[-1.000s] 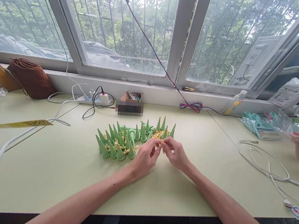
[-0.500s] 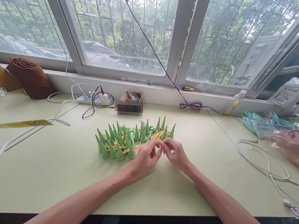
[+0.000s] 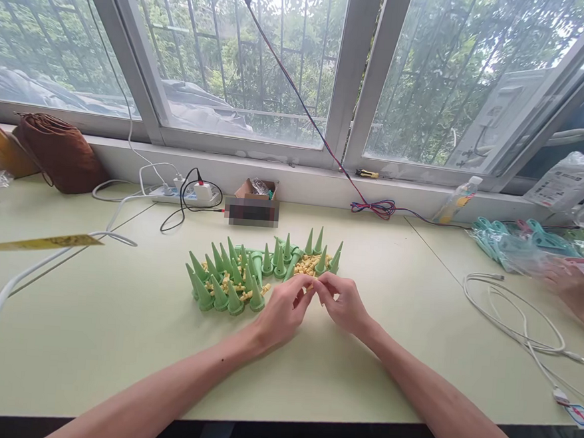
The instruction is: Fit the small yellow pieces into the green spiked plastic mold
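Observation:
My left hand point(image 3: 286, 304) and my right hand point(image 3: 342, 304) meet fingertip to fingertip above the table, both closed in a pinch. A small yellow plastic piece point(image 3: 311, 285) shows faintly between them, mostly covered by the fingers. Just behind the fingertips lies a pile of yellow plastic pieces point(image 3: 307, 265). Green cone-shaped plastic spikes point(image 3: 235, 300) stand points up to the left of my left hand, with more yellow pieces among them. A few other green spikes point(image 3: 321, 261) stand around the yellow pile, and several green pieces lie on their sides between the two groups.
At the right, another person's hand point(image 3: 574, 289) is by bagged teal plastic items point(image 3: 503, 244). A white cable point(image 3: 515, 315) is coiled on the table point(image 3: 360, 384). A power strip point(image 3: 188, 195), a small open box point(image 3: 258, 190) and a bottle point(image 3: 459, 201) stand along the window.
My hands stay pinched together in nearly the same place, with only slight finger movement. At the right, the other person's hand has shifted slightly right, and the pink item there has moved.

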Action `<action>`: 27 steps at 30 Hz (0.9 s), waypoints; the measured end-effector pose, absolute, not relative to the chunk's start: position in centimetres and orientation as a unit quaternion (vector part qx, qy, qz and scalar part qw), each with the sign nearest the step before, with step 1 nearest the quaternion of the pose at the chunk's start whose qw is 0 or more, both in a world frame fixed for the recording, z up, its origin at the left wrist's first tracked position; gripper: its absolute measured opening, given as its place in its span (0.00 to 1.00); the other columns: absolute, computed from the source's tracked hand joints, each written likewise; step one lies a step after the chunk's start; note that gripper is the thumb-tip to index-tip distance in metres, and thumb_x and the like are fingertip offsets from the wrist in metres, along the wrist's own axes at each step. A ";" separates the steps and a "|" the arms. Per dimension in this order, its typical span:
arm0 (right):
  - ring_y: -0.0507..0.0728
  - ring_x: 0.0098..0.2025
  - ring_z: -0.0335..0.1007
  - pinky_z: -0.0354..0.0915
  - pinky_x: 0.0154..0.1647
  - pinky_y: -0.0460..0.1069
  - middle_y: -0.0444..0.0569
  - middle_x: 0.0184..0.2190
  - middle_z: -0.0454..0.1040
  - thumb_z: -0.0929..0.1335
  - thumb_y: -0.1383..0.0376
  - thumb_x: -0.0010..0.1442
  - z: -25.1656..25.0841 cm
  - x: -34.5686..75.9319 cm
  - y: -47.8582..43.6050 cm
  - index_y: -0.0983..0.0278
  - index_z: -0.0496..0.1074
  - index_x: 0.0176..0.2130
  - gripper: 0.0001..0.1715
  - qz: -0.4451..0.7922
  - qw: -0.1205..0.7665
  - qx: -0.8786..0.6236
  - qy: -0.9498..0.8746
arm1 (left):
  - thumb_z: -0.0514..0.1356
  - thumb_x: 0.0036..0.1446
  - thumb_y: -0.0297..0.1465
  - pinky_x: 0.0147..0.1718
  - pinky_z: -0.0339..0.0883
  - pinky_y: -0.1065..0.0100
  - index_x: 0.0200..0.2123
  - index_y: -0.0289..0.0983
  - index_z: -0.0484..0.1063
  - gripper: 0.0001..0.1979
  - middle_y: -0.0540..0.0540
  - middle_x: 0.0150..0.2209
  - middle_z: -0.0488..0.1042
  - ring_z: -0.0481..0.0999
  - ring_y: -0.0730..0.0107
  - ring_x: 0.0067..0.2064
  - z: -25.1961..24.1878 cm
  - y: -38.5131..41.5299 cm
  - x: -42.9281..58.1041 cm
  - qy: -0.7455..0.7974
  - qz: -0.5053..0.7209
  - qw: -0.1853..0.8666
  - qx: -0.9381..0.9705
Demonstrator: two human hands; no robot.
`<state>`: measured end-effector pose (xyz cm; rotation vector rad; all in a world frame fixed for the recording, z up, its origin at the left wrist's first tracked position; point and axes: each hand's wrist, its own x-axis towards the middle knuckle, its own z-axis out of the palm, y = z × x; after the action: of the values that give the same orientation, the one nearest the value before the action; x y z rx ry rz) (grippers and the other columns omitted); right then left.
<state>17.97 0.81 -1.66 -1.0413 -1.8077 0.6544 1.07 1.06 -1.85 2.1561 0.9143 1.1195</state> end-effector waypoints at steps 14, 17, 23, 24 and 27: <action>0.51 0.22 0.62 0.61 0.24 0.47 0.44 0.22 0.68 0.61 0.57 0.68 -1.9 18.0 1.0 0.63 0.68 0.30 0.17 0.256 0.462 -0.436 -0.729 | 0.51 0.68 0.32 0.27 0.61 0.72 0.42 0.38 0.71 0.09 0.50 0.31 0.73 0.66 0.75 0.25 -1.7 1.1 1.0 0.342 0.401 0.251 0.812; 0.51 0.21 0.61 0.60 0.23 0.47 0.44 0.22 0.67 0.62 0.58 0.67 -1.9 18.1 1.0 0.63 0.67 0.30 0.16 0.253 0.460 -0.436 -0.731 | 0.52 0.68 0.32 0.27 0.59 0.72 0.40 0.37 0.71 0.09 0.51 0.30 0.72 0.64 0.75 0.25 -1.7 1.2 1.0 0.346 0.393 0.253 0.814; 0.51 0.21 0.60 0.59 0.22 0.47 0.44 0.21 0.67 0.62 0.59 0.66 -1.8 18.0 0.9 0.63 0.67 0.29 0.16 0.254 0.460 -0.433 -0.733 | 0.51 0.68 0.34 0.26 0.57 0.71 0.38 0.37 0.72 0.12 0.51 0.26 0.68 0.61 0.74 0.25 -1.6 1.1 1.0 0.351 0.388 0.246 0.816; 0.51 0.21 0.60 0.59 0.22 0.47 0.44 0.21 0.67 0.62 0.59 0.66 -1.8 18.0 0.9 0.63 0.67 0.29 0.16 0.253 0.460 -0.433 -0.733 | 0.50 0.68 0.34 0.26 0.57 0.70 0.38 0.37 0.72 0.12 0.51 0.26 0.67 0.60 0.74 0.25 -1.6 1.0 1.0 0.352 0.388 0.245 0.816; 0.51 0.21 0.60 0.60 0.22 0.47 0.44 0.22 0.68 0.62 0.58 0.66 -1.8 18.0 0.9 0.63 0.67 0.29 0.16 0.255 0.462 -0.430 -0.733 | 0.50 0.68 0.34 0.25 0.56 0.70 0.38 0.37 0.72 0.13 0.52 0.25 0.66 0.60 0.74 0.25 -1.6 1.0 1.0 0.354 0.388 0.246 0.815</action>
<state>17.98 0.87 -1.82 -1.0586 -1.8018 0.6267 1.04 1.02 -1.59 2.2225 0.9648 1.0584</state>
